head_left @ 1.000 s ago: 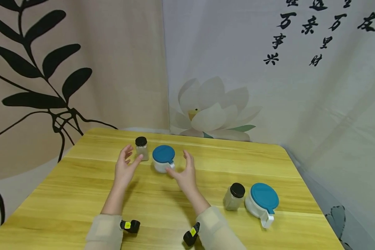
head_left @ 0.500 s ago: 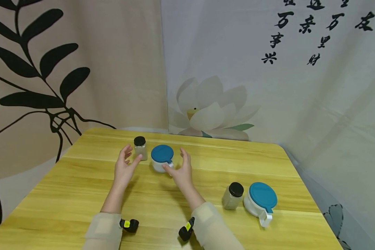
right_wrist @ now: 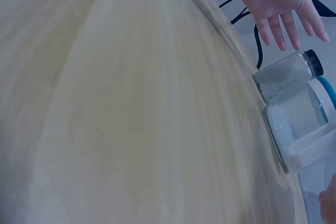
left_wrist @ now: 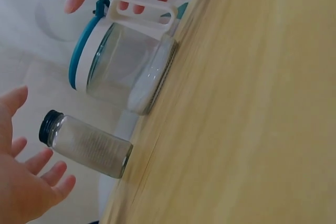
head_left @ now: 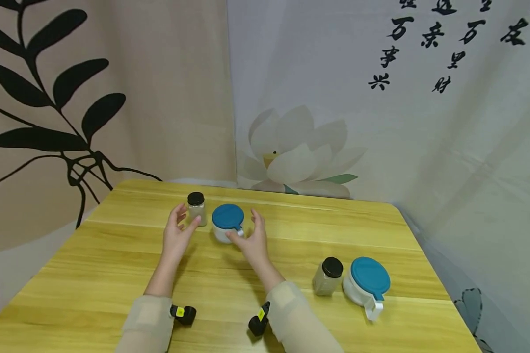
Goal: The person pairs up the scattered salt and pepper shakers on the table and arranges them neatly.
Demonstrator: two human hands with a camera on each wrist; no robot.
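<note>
At the back left of the table stand a small glass bottle [head_left: 197, 210] with a black cap and, to its right, a glass jar [head_left: 224, 230] with a blue lid and white handle. My left hand [head_left: 178, 240] is beside the bottle, fingers spread and thumb in front of it. In the left wrist view, a gap shows between that hand and the bottle [left_wrist: 90, 145]. My right hand [head_left: 255, 245] is at the jar's right side, thumb near the handle [left_wrist: 144, 14]; whether it touches, I cannot tell. Only a bit of my right hand [right_wrist: 328, 203] shows in the right wrist view.
A second black-capped bottle [head_left: 327, 279] and a second blue-lidded jar [head_left: 357, 294], its handle toward the front, stand close together at the right of the wooden table [head_left: 229, 289]. Printed curtains [head_left: 300, 59] hang behind the table's back edge.
My right hand has moved slightly left, nearer the jar's handle. The left hand stays almost where it was beside the bottle. The head view has shifted a little.
</note>
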